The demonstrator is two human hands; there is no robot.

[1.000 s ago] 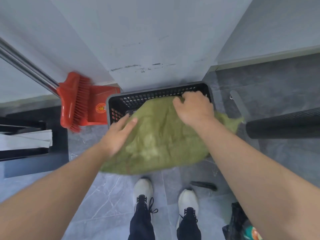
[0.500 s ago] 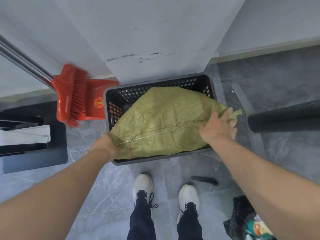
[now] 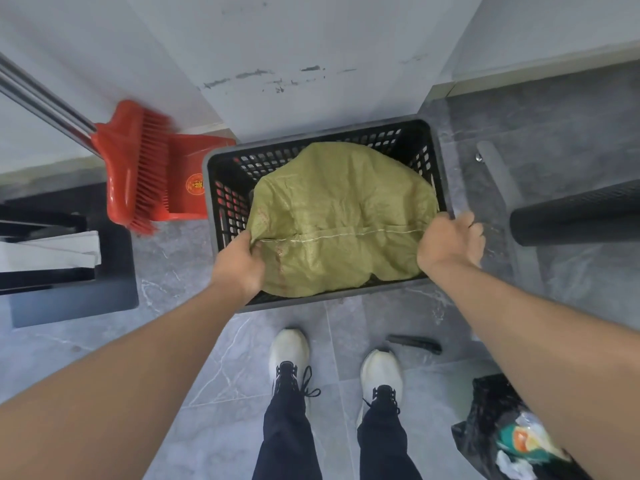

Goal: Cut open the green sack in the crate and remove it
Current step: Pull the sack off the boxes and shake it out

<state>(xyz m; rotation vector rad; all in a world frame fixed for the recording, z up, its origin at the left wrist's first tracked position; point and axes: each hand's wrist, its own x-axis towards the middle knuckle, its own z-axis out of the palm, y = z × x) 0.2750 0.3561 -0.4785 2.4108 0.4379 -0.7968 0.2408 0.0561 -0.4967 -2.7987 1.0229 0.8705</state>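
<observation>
A full green woven sack lies in a black slotted plastic crate on the grey floor, filling most of it. A pale stitched seam runs across the sack's near part. My left hand grips the sack's left corner at the seam. My right hand grips the sack's right corner, over the crate's right rim. A black knife-like tool lies on the floor by my right shoe, apart from both hands.
A red broom and dustpan lean against the wall left of the crate. A black box with white sheets stands further left. A black mesh cylinder juts in at right. A black rubbish bag sits bottom right.
The sack has dropped lower into the crate. Both hands have shifted to its two seam corners and closed on them; the right hand was flat on the sack before.
</observation>
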